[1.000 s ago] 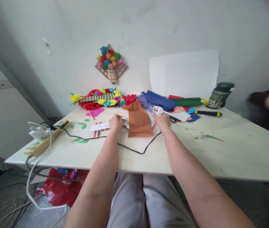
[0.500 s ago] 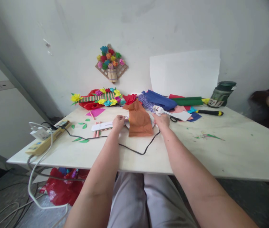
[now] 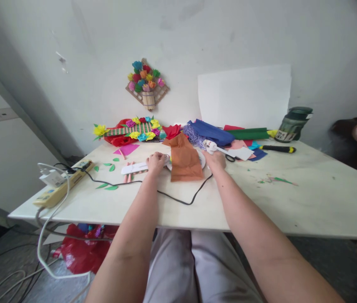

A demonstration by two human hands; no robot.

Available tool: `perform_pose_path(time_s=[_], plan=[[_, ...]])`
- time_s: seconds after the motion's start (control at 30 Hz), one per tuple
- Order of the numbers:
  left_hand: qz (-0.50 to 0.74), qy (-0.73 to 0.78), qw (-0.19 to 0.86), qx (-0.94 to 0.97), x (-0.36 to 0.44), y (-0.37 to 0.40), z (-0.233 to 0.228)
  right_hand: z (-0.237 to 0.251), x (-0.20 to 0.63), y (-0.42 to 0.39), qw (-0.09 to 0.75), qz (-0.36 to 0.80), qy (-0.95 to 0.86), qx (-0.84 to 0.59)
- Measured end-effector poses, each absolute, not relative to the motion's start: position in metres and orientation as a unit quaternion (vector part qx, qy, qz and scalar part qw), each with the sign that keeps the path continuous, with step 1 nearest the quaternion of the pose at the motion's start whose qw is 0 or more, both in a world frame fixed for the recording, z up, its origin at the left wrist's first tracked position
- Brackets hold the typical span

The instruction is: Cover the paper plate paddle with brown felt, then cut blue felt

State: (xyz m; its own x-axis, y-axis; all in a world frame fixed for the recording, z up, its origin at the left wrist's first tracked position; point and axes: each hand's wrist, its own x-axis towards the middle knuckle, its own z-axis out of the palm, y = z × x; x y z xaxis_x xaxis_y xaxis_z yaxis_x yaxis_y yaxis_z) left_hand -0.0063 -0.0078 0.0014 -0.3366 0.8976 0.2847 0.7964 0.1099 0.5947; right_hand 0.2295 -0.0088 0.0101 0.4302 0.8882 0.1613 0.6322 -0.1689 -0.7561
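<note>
- Brown paper (image 3: 185,162) lay crumpled, long axis running away from the person.
- Left hand (image 3: 156,163) clenched at its left edge; held item unclear.
- Right hand (image 3: 215,160) gripped white glue gun (image 3: 210,146).

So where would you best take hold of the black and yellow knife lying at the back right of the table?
Take the knife by the middle of its black handle, coming from above. It lies flat and nearly level across the table, with bare surface in front of it, so fingers can close over both long sides. Which end carries the blade is too small to tell, so I would stay off both ends.
</note>
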Motion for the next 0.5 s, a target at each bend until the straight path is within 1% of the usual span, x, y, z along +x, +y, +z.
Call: perform_pose_path(time_s=[0.1,0.33,0.5], plan=[[0.334,0.729,0.075,0.593,-0.0020,-0.0069,0.0006,0.0108,0.2277,-0.0090,0.381,0.167,-0.512,-0.752],[0.334,0.703,0.110,0.618,0.0039,-0.0051,0.0008,0.0097,0.2254,-0.0095,0.379,0.163,-0.521,-0.748],[0.356,0.712,0.096,0.597,-0.0057,-0.0117,0.0071,0.0096,0.2261,-0.0091,0.381,0.166,-0.518,-0.748]])
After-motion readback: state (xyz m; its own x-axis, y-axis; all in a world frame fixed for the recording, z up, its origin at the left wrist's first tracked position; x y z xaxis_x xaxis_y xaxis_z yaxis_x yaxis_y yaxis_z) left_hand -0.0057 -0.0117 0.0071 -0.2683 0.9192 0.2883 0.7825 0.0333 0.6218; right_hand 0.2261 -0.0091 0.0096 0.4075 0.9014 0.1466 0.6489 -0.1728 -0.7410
